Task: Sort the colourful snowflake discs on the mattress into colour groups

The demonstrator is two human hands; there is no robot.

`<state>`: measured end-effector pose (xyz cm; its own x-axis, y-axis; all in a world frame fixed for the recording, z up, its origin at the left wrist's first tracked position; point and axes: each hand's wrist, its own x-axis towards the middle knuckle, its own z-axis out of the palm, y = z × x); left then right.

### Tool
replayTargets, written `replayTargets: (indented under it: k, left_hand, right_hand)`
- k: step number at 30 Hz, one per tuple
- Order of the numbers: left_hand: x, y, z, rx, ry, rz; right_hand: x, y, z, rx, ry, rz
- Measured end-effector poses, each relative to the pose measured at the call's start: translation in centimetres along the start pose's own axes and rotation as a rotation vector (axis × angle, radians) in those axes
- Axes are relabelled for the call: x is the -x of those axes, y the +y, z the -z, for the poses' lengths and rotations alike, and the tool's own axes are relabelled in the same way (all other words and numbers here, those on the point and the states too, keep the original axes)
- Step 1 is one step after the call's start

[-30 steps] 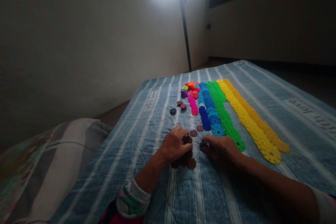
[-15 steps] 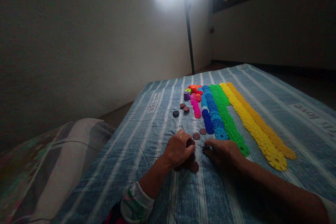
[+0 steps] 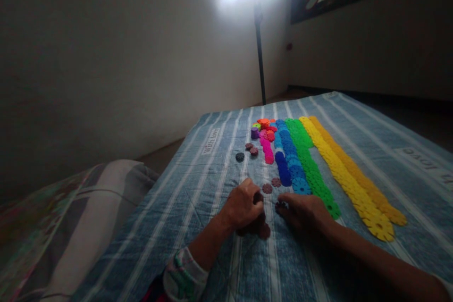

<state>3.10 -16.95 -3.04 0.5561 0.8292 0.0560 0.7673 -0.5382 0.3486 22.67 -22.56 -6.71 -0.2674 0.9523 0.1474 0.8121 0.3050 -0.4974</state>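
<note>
My left hand [image 3: 244, 207] is curled over a small pile of dark maroon toothed discs [image 3: 264, 231] on a blue striped bedspread [image 3: 198, 245], its fingers closed on one or more of them. My right hand [image 3: 304, 212] lies just to the right, fingertips pinched on a dark disc [image 3: 281, 206]. Beyond the hands run rows of flat discs: yellow [image 3: 350, 184], orange-yellow [image 3: 368, 184], green [image 3: 311, 167], blue [image 3: 288, 163] and pink [image 3: 267, 148]. Two loose maroon discs [image 3: 271, 185] lie just ahead of my fingers.
A mixed heap of coloured discs [image 3: 264, 127] sits at the far end of the rows. More dark discs [image 3: 247, 150] lie left of the pink row. A bright lamp on a black pole [image 3: 261, 66] stands behind the bed. A pillow [image 3: 71, 226] lies at the left.
The view has tilted slightly, so everything sits a little lower and to the right in the picture. Both hands stay on the dark discs in nearly the same pose.
</note>
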Motion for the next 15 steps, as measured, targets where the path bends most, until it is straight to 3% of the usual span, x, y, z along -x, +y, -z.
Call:
replayTargets:
  k: [9,15]
  left_hand:
    - [-0.5,-0.9,1.2,0.062,0.006,-0.024]
    - [-3.2,-2.7,2.8,-0.064,0.076,0.017]
  right_hand:
    - [0.0,0.1,0.0,-0.025,-0.017,0.01]
    - [-0.1,-0.1,0.0,-0.025,-0.023,0.0]
